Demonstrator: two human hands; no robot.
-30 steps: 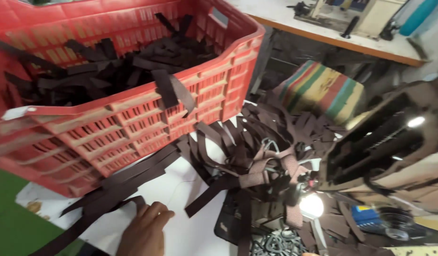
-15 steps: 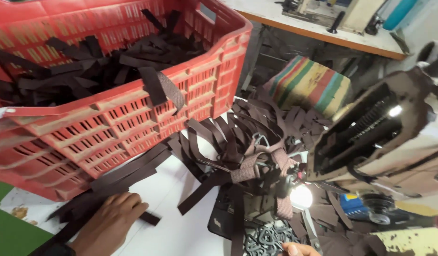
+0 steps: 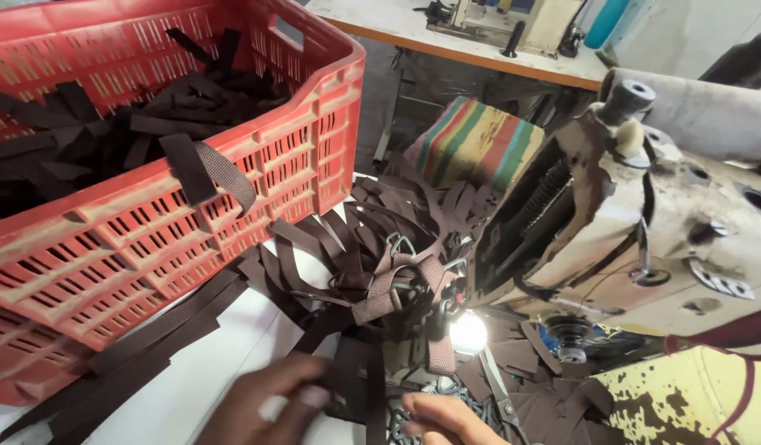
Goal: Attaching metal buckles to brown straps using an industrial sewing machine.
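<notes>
- Clearly, much stock is left: the red crate [image 3: 150, 222] is seen packed with dark cut straps, one draped over its rim.
- The sewing machine [image 3: 644, 222] is seen at right, its lamp lit.
- A heap of brown straps [image 3: 380, 255] fitted with metal rings is piled between crate and machine, judged to be pieces already handled.
- One dark strap [image 3: 356, 387] is pinched by the left hand [image 3: 269, 404] at the bottom edge.
- The right hand [image 3: 446, 419] is laid curled just beside it; its grip cannot be told.
</notes>
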